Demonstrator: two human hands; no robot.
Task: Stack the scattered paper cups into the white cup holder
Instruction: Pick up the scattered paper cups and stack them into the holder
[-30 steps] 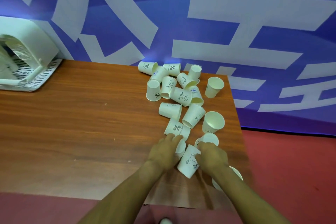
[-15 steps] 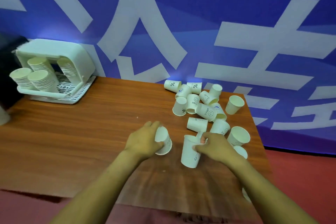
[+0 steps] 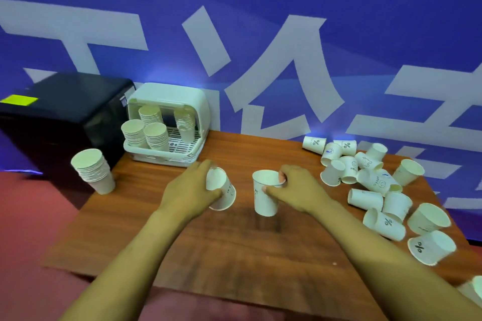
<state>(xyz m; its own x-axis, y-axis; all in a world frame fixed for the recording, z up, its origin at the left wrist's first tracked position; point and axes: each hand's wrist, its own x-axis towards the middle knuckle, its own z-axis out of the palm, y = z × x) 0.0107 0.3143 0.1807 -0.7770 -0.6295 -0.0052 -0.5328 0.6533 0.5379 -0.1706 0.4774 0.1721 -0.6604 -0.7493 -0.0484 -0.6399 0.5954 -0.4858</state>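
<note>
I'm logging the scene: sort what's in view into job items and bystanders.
Job: cup in left hand; cup in right hand; scattered cups; white cup holder; left hand; right hand.
Bystanders: black box; blue banner.

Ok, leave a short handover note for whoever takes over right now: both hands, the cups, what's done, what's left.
Left hand grips one paper cup, tilted, mouth toward the camera.
Right hand holds an upright cup by its rim, fingers hooked inside.
White cup holder at the table's far left already holds four stacks.
A separate stack stands at the table's left edge, outside the holder.
Left: nest the two held cups, then gather the scattered pile on the right and take it all to the holder.
</note>
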